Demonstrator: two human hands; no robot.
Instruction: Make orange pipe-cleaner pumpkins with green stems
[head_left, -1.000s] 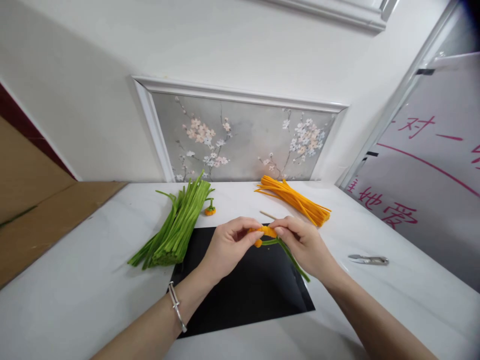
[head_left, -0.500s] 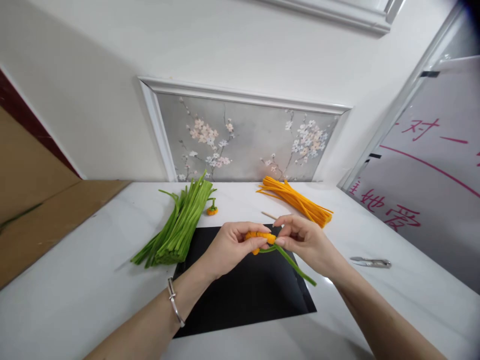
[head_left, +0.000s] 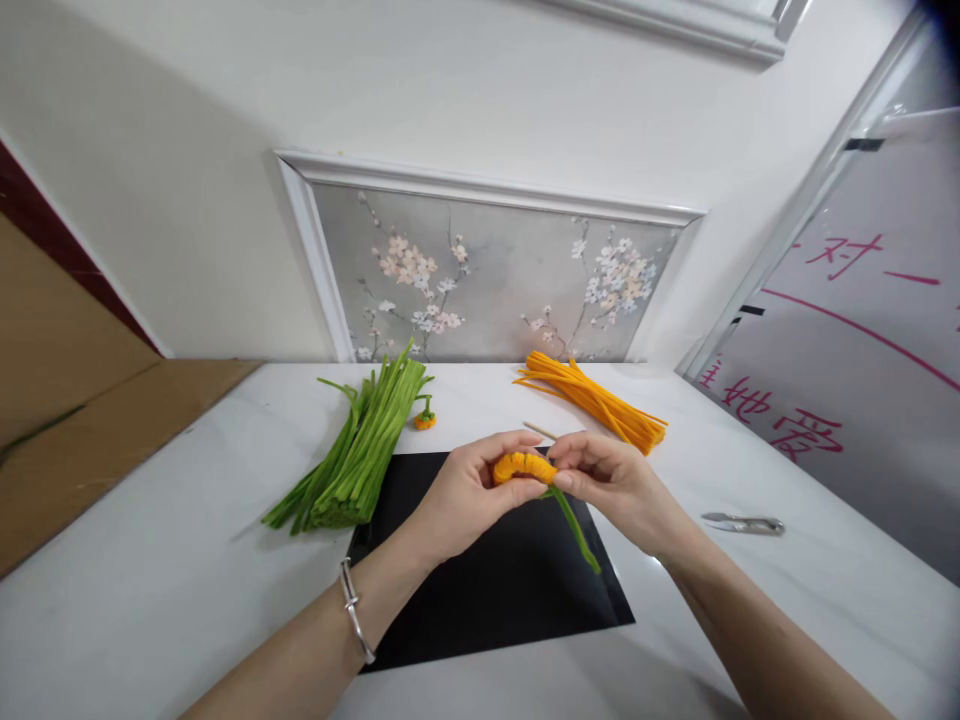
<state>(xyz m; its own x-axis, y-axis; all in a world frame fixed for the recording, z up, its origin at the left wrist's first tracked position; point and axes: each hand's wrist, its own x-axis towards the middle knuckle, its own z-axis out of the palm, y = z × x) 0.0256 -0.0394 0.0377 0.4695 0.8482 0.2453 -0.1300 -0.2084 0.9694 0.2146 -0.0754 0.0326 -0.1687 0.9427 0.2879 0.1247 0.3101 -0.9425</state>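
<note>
Between my two hands is an orange pipe-cleaner coil, bent into an arch. My left hand pinches its left end and underside between thumb and fingers. At the coil's right end my right hand has thumb and fingertips closed on it. A green pipe cleaner hangs down from beneath the right end, its tip free over the black mat. How the green piece joins the coil is hidden by my fingers. A thin wooden stick lies just behind my right fingertips.
A bundle of green pipe cleaners lies left, with a small orange pumpkin with a green stem beside it. Orange pipe cleaners lie at the back right. Thread snips rest at the right. A cardboard box stands far left.
The orange coil has gone from nearly straight to an arched curve, raised slightly. The green pipe cleaner's free end has swung left and now hangs more steeply.
</note>
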